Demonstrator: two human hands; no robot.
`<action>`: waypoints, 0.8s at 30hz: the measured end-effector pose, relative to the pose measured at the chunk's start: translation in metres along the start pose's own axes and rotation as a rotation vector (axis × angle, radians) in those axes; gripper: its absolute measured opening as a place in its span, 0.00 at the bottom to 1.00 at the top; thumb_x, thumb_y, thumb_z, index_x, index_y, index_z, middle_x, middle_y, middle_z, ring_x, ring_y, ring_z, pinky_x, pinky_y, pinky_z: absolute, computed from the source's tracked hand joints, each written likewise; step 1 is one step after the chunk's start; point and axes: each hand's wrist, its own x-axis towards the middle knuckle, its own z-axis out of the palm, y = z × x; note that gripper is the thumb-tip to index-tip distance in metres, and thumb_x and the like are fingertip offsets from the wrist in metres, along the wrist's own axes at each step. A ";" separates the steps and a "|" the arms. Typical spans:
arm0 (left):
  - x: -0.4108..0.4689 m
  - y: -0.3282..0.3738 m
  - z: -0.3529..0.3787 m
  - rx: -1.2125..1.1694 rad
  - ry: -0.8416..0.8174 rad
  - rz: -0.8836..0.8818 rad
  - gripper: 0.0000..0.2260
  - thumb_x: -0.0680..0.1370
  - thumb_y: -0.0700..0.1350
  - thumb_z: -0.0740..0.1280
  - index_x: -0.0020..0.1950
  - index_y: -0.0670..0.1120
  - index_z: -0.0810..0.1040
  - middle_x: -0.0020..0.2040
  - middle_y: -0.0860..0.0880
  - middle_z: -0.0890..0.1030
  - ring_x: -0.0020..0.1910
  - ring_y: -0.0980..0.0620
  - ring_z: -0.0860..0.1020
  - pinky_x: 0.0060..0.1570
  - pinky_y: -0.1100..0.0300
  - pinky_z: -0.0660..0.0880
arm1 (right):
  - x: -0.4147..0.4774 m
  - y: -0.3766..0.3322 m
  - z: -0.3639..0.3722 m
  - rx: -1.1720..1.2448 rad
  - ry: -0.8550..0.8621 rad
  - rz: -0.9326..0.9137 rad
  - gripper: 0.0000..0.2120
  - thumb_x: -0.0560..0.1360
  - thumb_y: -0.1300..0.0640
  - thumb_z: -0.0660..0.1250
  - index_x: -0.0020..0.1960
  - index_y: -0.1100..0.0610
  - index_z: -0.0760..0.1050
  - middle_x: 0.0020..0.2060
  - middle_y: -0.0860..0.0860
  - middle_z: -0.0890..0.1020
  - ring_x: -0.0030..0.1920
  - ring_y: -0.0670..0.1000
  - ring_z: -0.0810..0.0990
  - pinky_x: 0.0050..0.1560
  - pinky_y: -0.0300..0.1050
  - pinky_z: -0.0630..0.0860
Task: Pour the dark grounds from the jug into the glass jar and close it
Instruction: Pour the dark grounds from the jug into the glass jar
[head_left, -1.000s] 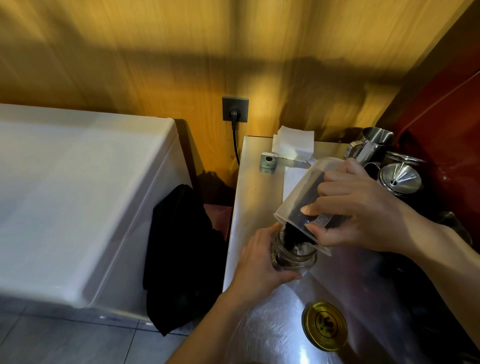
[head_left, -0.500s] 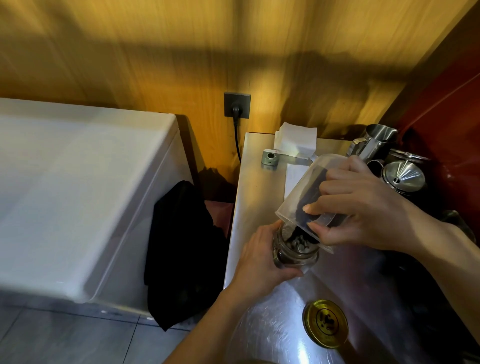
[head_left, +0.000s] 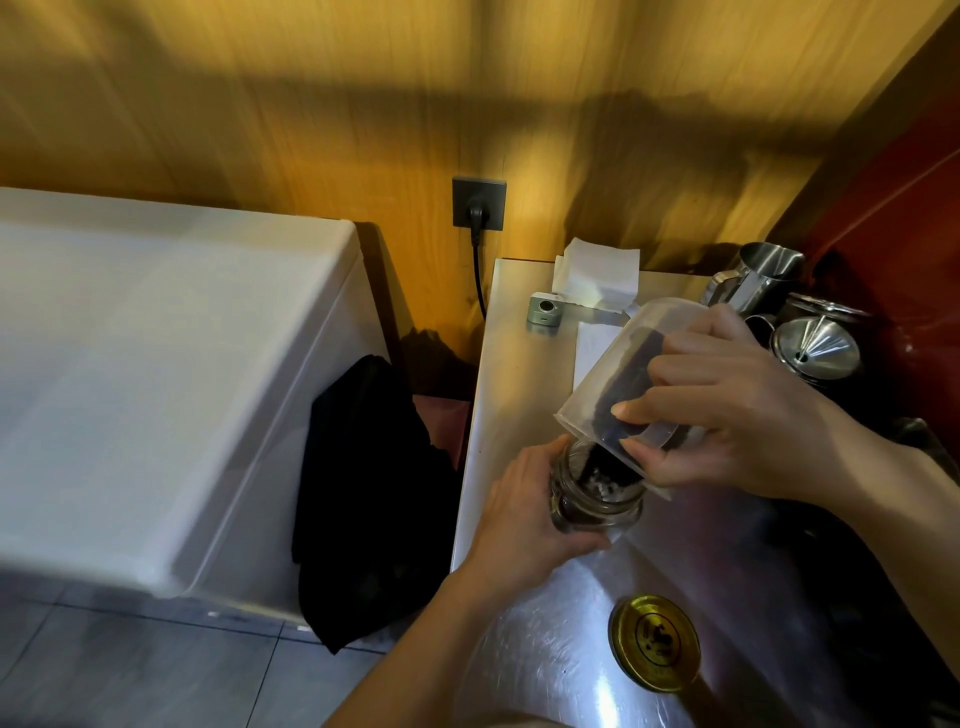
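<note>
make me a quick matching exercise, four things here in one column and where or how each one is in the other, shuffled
Things:
1. jug
2. glass jar
3. gold lid
4. black cloth

States:
A. lying flat on the metal counter, off the jar
B. tilted mouth-down in the right hand
C. hanging between the counter and the white appliance
D. upright, steadied by the left hand

Pairs: 1-B, 2-D, 3-A, 4-C

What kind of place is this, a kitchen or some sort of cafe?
Probably a cafe's prep corner: a steel counter, a steel milk pitcher beside a metal funnel, and a white chest freezer alongside.
</note>
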 end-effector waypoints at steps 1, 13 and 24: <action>0.000 0.000 0.000 0.000 0.000 0.000 0.39 0.61 0.54 0.80 0.65 0.60 0.63 0.55 0.62 0.68 0.58 0.56 0.71 0.58 0.50 0.72 | 0.000 0.000 0.000 0.009 -0.002 0.002 0.09 0.67 0.55 0.68 0.34 0.60 0.81 0.24 0.50 0.74 0.32 0.48 0.67 0.42 0.44 0.60; 0.000 0.004 -0.001 0.001 -0.012 -0.014 0.39 0.61 0.53 0.80 0.66 0.58 0.63 0.57 0.57 0.70 0.59 0.54 0.71 0.59 0.48 0.72 | -0.001 0.000 0.000 0.025 -0.017 -0.006 0.08 0.68 0.56 0.69 0.34 0.60 0.81 0.23 0.49 0.73 0.32 0.48 0.65 0.42 0.47 0.63; 0.000 0.006 -0.003 0.009 -0.021 -0.008 0.40 0.62 0.52 0.81 0.69 0.53 0.64 0.60 0.53 0.71 0.60 0.53 0.71 0.60 0.47 0.71 | -0.002 0.002 -0.001 0.023 -0.014 -0.005 0.05 0.64 0.58 0.73 0.33 0.60 0.81 0.23 0.49 0.72 0.32 0.48 0.64 0.42 0.43 0.58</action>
